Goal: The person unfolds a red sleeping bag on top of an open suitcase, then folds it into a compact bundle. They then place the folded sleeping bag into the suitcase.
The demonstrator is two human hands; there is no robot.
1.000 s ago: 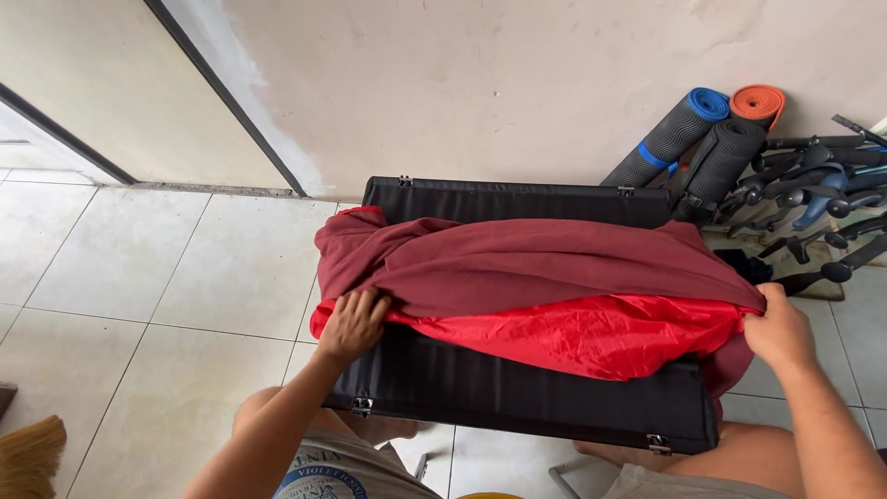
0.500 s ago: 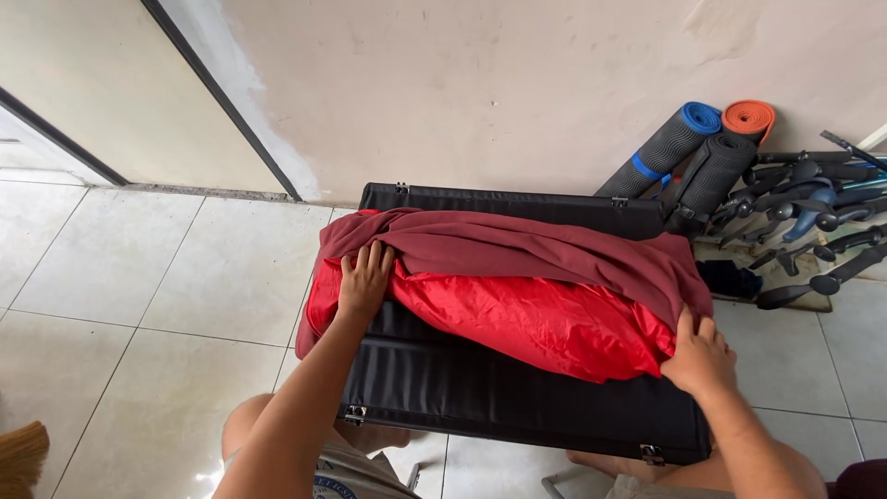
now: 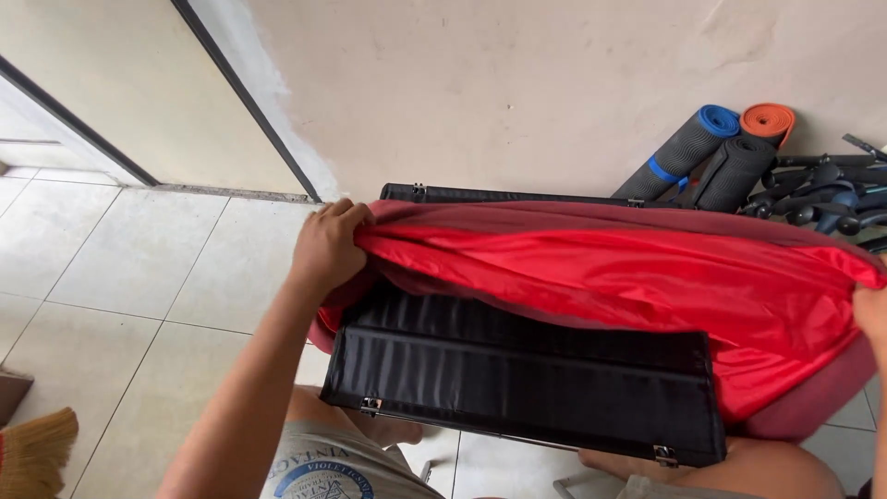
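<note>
Red cloth gripped by left hand and right hand (edge-cropped), black case, white tiled floor, plaster wall.

shiny red cloth with maroon backing, lifted and spread across long black case.

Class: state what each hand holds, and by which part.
Both hands grip the red cloth: the left hand its left edge, the right hand its right edge.
</note>
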